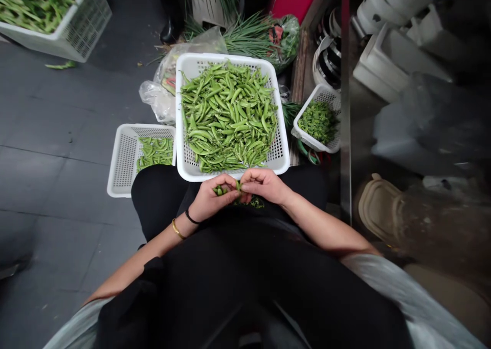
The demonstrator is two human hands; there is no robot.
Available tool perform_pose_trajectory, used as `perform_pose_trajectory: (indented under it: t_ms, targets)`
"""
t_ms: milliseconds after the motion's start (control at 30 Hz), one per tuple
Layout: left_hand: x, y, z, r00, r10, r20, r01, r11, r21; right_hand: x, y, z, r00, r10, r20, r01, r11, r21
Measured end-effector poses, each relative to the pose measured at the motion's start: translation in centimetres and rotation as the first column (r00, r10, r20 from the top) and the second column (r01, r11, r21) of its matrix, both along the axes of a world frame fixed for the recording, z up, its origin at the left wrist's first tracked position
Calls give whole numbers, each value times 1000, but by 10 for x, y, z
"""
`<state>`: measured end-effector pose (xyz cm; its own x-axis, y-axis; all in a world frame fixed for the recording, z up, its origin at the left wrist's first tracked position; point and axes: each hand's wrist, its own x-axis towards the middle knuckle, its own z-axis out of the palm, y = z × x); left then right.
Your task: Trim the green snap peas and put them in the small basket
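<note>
My left hand (217,195) is closed around a few green pea pods (220,190), just off the near rim of a big white basket (283,154). My right hand (264,184) meets it fingertip to fingertip, pinching the end of one pod (238,185) between thumb and forefinger. Heaped in the big basket are many sugar snap peas (230,113). Bits of green trimmings (255,201) lie in my lap beneath the hands. To the left, a smaller white basket (125,159) holds a thin layer of pods (155,151).
A white crate (82,34) of green vegetables stands at upper left on the dark tiled floor (49,180). Behind the big basket lie plastic bags (163,101) and long green stalks (245,39). At right are a basket of leafy greens (318,121) and a metal post (346,134).
</note>
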<state>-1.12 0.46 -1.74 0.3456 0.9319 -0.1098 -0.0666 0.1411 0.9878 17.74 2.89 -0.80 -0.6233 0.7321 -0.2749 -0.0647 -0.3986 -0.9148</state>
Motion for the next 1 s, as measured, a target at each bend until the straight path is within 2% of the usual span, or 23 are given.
perform_pose_trajectory:
  t_ms: [133,233,367,433,467,500,567,600,667,733,767,833,867,933,1000]
  targets:
    - [-1,-6,-7,973,91,210,-59,986,-154,2,-9,4,998,-37,60,36,999,13]
    - [-7,-6,-10,886,199,418,-94,961,-258,18,-15,10,992,-61,107,55,997,59]
    - [-19,-4,-7,780,314,541,-137,930,-341,48,-21,17,971,-73,229,38,987,154]
    - [-24,-4,-5,737,324,593,-92,917,-387,60,-22,24,925,-19,379,-89,959,268]
    - [-25,-4,-4,718,321,618,-57,911,-408,64,-20,29,876,31,482,-208,924,320]
    - [-27,-4,-3,702,315,638,-21,906,-424,67,-18,34,803,89,589,-348,873,342]
    - [-27,-4,-5,685,300,664,26,900,-435,68,-8,46,629,182,756,-580,757,300]
    - [-26,-4,-7,686,294,665,35,900,-434,65,-1,50,567,192,801,-635,721,277]
    - [-25,-3,-13,711,276,647,39,902,-429,55,20,50,525,117,843,-640,707,300]
    - [-24,-2,-19,755,252,606,39,904,-425,38,45,38,474,-10,880,-627,698,346]
    - [-24,-1,-21,776,242,582,39,903,-427,27,58,27,406,-39,913,-656,683,321]
    - [-25,0,-23,810,227,541,38,900,-434,6,81,0,109,15,994,-764,641,74]
    - [-25,0,-22,821,227,525,35,897,-441,-3,89,-13,50,44,998,-769,639,11]
    - [-26,1,-18,834,234,500,30,886,-464,-17,99,-36,-14,94,995,-781,621,-69]
    - [-26,0,-14,845,238,480,31,873,-487,-22,102,-50,-17,115,993,-793,603,-83]
